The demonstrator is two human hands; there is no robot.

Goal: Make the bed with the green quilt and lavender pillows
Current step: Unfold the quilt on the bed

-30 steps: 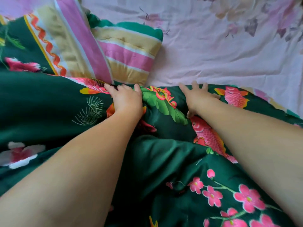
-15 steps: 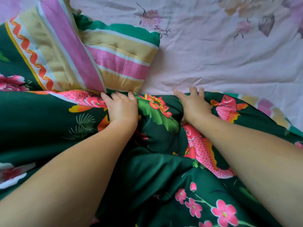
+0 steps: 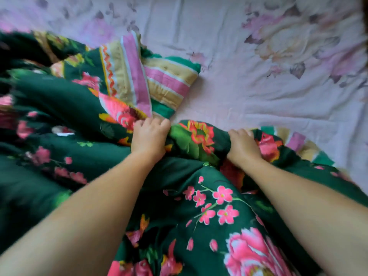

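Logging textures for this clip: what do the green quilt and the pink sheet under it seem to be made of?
Green quilt: looks like padded printed fabric with a slight sheen; it bunches in thick, rounded folds, and its striped border shows stitched dimples. Pink sheet: thin matte woven cloth, likely cotton or a blend, lying flat with fine sharp creases and a faded floral print. The fibre of either cannot be told.

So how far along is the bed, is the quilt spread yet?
Not yet. Done: the pale floral sheet lies over the mattress, wrinkled. In hand: the left hand and right hand both grip a bunched fold of the green quilt, its striped edge folded over. Left: spreading and smoothing the quilt, then the pillows, none in view.
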